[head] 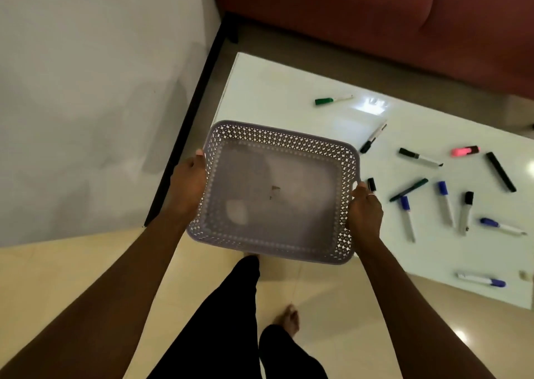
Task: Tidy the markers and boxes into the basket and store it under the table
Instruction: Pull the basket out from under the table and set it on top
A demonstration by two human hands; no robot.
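I hold an empty grey perforated basket [277, 144] in the air over the near left corner of the white table [274, 89]. My left hand [187, 185] grips its left rim and my right hand [364, 211] grips its right rim. Several markers lie scattered on the table to the right: a green one [329, 100], a pink highlighter [465, 150], black ones [419, 157] and blue-capped ones [443, 202]. A long black bar [500, 171] lies near the right edge. No boxes are visible.
A red sofa [375, 17] stands behind the table. A grey wall [86, 89] with a black skirting [190, 112] is to the left. My legs and a bare foot [289, 319] are on the beige tiled floor [346, 306] below the basket.
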